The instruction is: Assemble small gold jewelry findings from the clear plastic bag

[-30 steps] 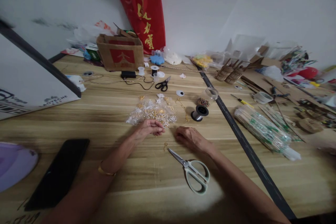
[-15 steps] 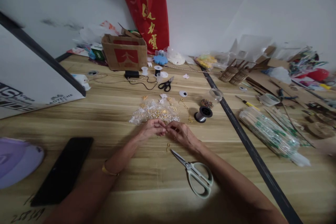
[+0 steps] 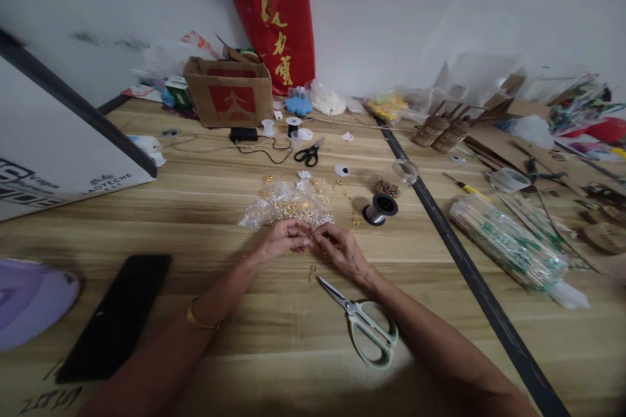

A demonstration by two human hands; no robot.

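My left hand [image 3: 288, 236] and my right hand [image 3: 338, 244] meet at the fingertips, both closed in a pinch. Whatever sits between the fingers is too small to make out. Just behind them lies a heap of small clear bags [image 3: 288, 203] with gold and silver jewellery findings. In front of the hands a small gold hook [image 3: 312, 272] rests on the wood. Pale-handled scissors [image 3: 364, 322] lie below my right hand, blades towards it. A gold chain [image 3: 348, 199] and a spool of fine wire [image 3: 379, 210] are to the right of the heap.
Black-handled scissors [image 3: 309, 152] lie further back, near a paper bag [image 3: 229, 94] and a red bag [image 3: 276, 26]. At left are a black tablet-like slab [image 3: 115, 316] and a white box [image 3: 68, 137]. Packaged sticks [image 3: 508, 244] lie at right beyond a dark strip [image 3: 454, 251].
My fingertips have shifted slightly and a small gap shows between the hands. The camera view has tilted a little; the things on the table stay where they were.
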